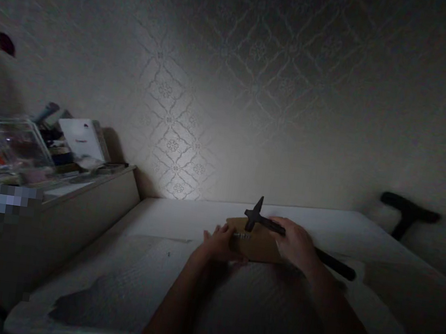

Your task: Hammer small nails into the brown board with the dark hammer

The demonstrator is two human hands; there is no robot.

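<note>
A hammer (255,218) with a dark head and a long dark handle is in my right hand (298,245). My fingers wrap around the middle of its handle, and the handle's end sticks out behind my wrist. The hammer head hovers over or close to a flat brown board (268,247); I cannot tell whether they touch. My left hand (219,245) grips the board's left edge, with the thumb along the near side. Between the left hand and the hammer head, a row of small shiny pieces (242,236) shows on the board, too small to name.
Under the board lies a white table (183,219), partly covered by a thin translucent sheet (132,264). To the left, a cabinet (89,210) bears a white box (83,137), a clear case (20,143) and clutter. A black T-shaped handle (409,211) stands at the right. Patterned wallpaper rises behind.
</note>
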